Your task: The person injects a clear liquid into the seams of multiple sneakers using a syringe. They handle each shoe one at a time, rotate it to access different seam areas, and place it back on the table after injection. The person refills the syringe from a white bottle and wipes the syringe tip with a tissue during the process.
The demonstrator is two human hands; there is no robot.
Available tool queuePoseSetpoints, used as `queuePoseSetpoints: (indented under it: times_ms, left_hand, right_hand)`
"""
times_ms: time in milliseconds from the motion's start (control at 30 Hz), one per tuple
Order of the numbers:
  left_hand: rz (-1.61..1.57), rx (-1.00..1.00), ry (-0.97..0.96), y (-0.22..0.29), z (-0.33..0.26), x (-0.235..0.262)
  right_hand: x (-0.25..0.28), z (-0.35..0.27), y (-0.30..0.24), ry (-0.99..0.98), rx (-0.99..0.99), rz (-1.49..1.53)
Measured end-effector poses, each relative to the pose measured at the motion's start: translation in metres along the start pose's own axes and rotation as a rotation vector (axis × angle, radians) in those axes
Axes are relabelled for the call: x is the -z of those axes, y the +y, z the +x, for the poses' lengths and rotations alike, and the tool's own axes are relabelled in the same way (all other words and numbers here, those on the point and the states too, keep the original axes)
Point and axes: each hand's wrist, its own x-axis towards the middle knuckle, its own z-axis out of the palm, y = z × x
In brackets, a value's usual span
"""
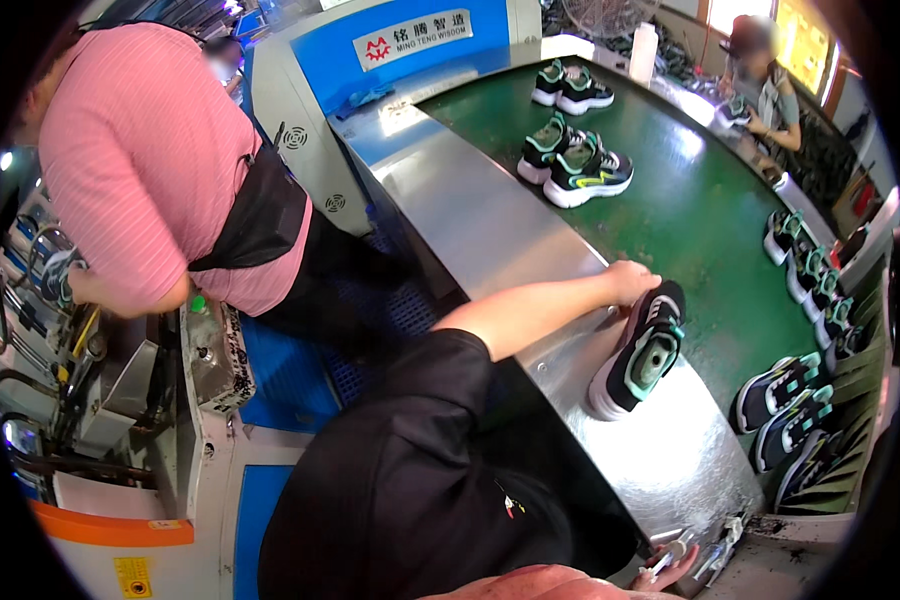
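- Green conveyor belt [690, 220]: curved; carries sneakers in pairs and serves as the landmark here.
- Steel apron [490, 230]: runs along the belt's near edge.
- Co-worker in a pink shirt [140, 140]: stands well left of the belt, at a machine.
- Second person [760, 80]: sits at the belt's far side.
- Black-and-mint sneaker [638, 350]: rests tilted on the apron, at the belt's near edge.
- Left hand [632, 280]: fingers curled over the heel of that sneaker, grasping it.
- Right hand [670, 570]: below the apron's near end; pinches a small pale object; grip detail unclear.
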Motion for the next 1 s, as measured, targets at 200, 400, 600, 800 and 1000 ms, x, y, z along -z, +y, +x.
queuePoseSetpoints:
  times_ms: [200,400,600,800,1000]
  left_hand:
    - [0.409,0.102,-0.044,0.03,-0.002,-0.006]
    - [-0.027,0.077,0.016,0.034,-0.006,-0.024]
    - [-0.688,0.002,-0.192,0.09,-0.05,-0.034]
    - [-1.364,-0.084,-0.447,0.076,-0.074,-0.06]
    - [-1.371,0.029,-0.506,0.069,-0.07,-0.074]
  right_hand:
    - [-0.01,-0.014,-0.082,-0.088,-0.128,0.071]
    - [-0.011,-0.032,-0.149,-0.183,-0.191,-0.027]
    - [-0.011,-0.036,-0.143,-0.228,-0.276,0.313]
    - [-0.02,0.005,-0.165,-0.234,-0.214,0.811]
    - [-0.023,0.034,-0.184,-0.344,-0.089,1.186]
